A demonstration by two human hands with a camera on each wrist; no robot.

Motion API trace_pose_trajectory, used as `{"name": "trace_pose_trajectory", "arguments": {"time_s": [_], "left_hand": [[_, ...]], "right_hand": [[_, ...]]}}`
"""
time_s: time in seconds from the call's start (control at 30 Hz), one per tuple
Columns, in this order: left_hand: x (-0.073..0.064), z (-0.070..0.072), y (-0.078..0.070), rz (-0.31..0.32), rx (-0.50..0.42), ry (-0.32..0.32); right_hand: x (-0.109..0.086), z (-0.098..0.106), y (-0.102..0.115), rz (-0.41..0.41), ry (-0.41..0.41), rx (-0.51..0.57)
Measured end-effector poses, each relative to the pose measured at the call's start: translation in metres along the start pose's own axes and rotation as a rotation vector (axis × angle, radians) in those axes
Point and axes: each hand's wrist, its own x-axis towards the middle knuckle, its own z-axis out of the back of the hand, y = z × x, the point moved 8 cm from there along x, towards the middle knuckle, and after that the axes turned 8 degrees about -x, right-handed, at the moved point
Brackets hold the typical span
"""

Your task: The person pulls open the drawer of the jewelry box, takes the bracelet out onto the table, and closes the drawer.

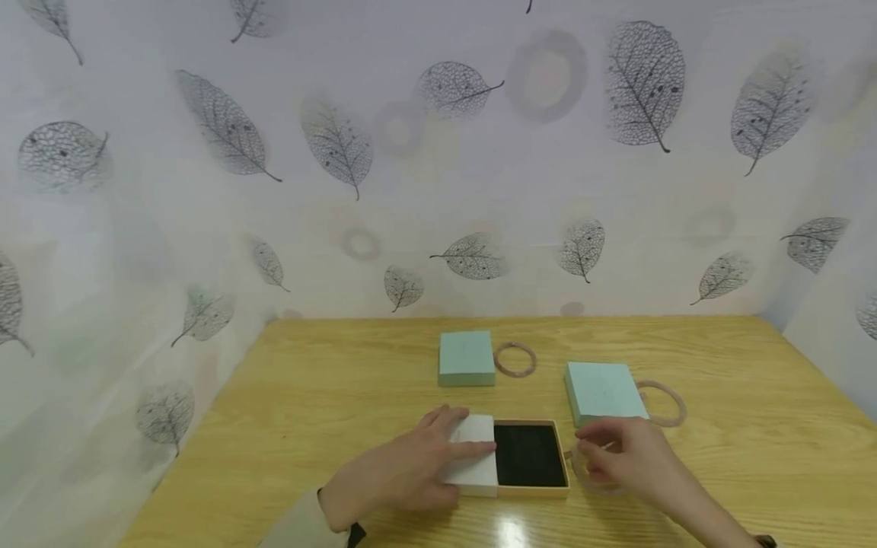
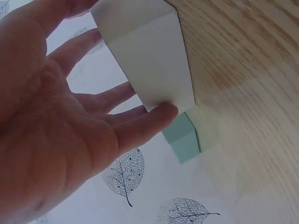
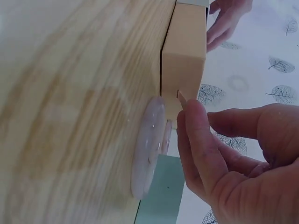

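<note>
A slide-out gift box lies near the table's front, its white sleeve (image 1: 476,479) to the left and its tan-edged drawer (image 1: 530,492) pulled out to the right. A black pad (image 1: 527,455) lines the drawer. My left hand (image 1: 407,466) grips the sleeve, fingers spread over it with the index finger along its top. Thumb and fingertips of my right hand (image 1: 633,460) pinch the small pull tab (image 3: 181,99) on the drawer's end. Flat on the wood beside that end, partly behind the right hand, is a pale translucent bangle (image 3: 148,149).
Farther back on the table stand two mint-green boxes, one in the middle (image 1: 466,358) and one to the right (image 1: 606,388). Each has a pinkish bangle at its right side, one small-looking bangle (image 1: 516,374) and one nearer bangle (image 1: 682,409). A leaf-patterned curtain (image 1: 438,175) borders the table.
</note>
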Motion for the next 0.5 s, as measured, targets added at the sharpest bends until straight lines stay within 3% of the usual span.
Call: {"name": "trace_pose_trajectory", "arguments": {"time_s": [0.3, 0.5], "left_hand": [[-0.001, 0.004, 0.004, 0.039, -0.054, 0.004], [-0.001, 0.006, 0.004, 0.034, -0.051, 0.002]], "right_hand": [[0.003, -0.013, 0.002, -0.029, 0.054, 0.105], [0.005, -0.017, 0.006, -0.016, 0.06, 0.097]]}}
